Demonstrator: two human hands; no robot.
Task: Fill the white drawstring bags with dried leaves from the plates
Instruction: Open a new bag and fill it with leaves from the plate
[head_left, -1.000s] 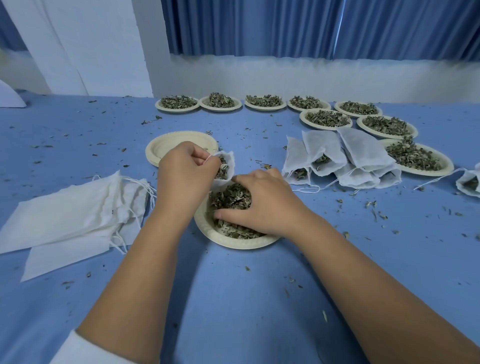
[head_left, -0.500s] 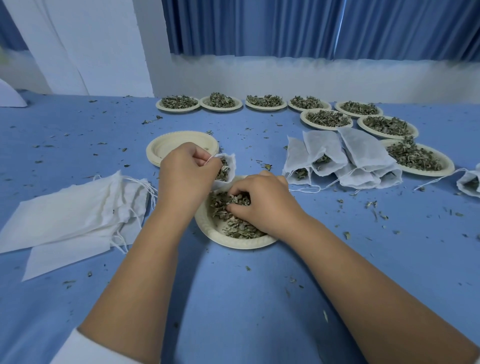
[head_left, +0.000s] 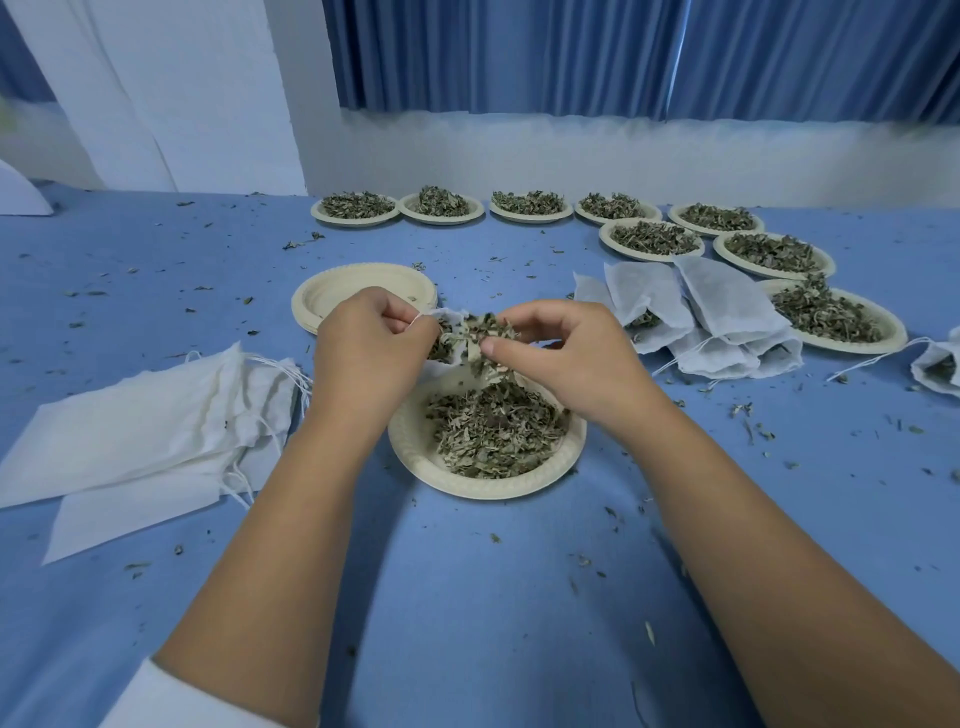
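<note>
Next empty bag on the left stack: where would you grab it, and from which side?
Probably pinch the top bag at its drawstring hem, coming from the right: it lies flat, and that gathered edge with loose strings faces the plate.

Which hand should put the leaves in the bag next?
Probably the right hand: it pinches leaves beside the bag, while the left hand holds the bag open.

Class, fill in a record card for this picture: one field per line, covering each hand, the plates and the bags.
left hand: pinches the open bag at its mouth
right hand: pinches dried leaves at the bag's mouth
near plate: holds leaves, below both hands
empty plate: behind the left hand
flat bags: pile at left
filled bags: heap at right
far plates: eight, all with leaves
</note>
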